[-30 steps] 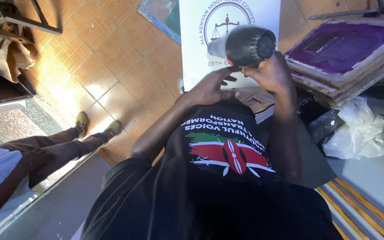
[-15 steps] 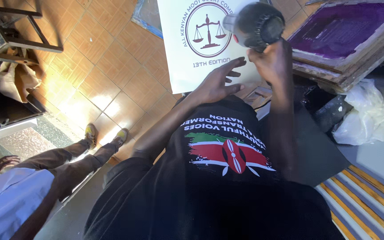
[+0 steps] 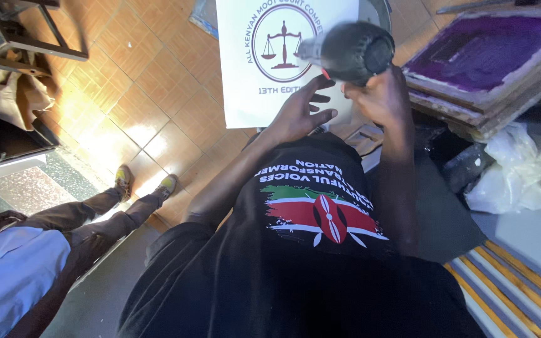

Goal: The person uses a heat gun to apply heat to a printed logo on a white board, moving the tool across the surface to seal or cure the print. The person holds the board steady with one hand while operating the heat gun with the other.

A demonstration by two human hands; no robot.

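Observation:
My right hand (image 3: pixel 380 100) grips a dark hand-held dryer (image 3: pixel 345 51), its barrel pointing left over a white printed fabric sheet (image 3: pixel 252 94) with a round dark red scales emblem. My left hand (image 3: pixel 298 112) rests open on the sheet's lower edge, fingers spread, just below the dryer. My black shirt with a flag print (image 3: pixel 320 216) fills the lower middle of the view.
A stack of wooden-framed printing screens with purple mesh (image 3: pixel 489 56) lies at the upper right. A crumpled white plastic bag (image 3: pixel 518 169) sits below it. Another person in a light blue shirt and brown trousers (image 3: pixel 51 244) sits at the left on the tiled floor (image 3: pixel 133 81).
The view has shifted so the sheet and dryer sit higher. My left hand moved from the dryer down onto the sheet's edge. The seated person's legs have drawn nearer.

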